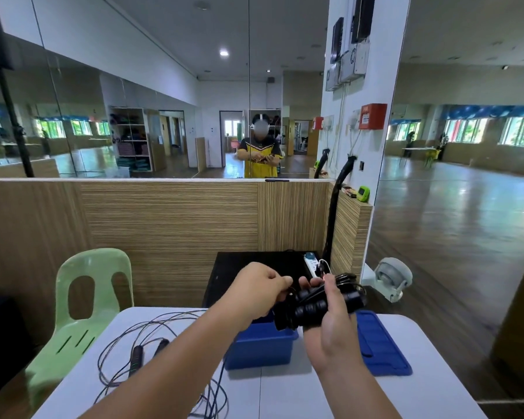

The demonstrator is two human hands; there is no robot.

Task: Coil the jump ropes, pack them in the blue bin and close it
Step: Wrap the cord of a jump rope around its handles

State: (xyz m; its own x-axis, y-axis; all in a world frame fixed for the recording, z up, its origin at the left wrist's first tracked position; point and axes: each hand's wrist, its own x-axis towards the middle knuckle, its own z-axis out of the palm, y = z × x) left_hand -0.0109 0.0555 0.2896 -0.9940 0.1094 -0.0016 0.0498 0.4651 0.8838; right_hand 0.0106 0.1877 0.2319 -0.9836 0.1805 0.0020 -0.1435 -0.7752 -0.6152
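Above the blue bin (259,349), both hands hold one jump rope (312,311) in the air. Right hand (335,322) has fingers curled round the two black handles, bundled side by side, with cord loops (348,280) bunched at the top of the fist. Left hand (259,290) is just beside it, thumb and fingers pinching the cord near the handle ends. The bin stands open on the white table (285,394), partly hidden by the arms; can't tell what is in it. Blue lid (384,349) lies flat on the table just right of the bin, apart from it. A second jump rope (136,356) lies uncoiled on the left of the table, its two dark handles close together, cord sprawling in loose loops that run under the left forearm toward the near edge. Green plastic chair (100,267) stands left of the table. Behind the table are a black cabinet (248,267) with a white power strip (311,263) on top, and a grey fan (392,275) on the floor to the right.
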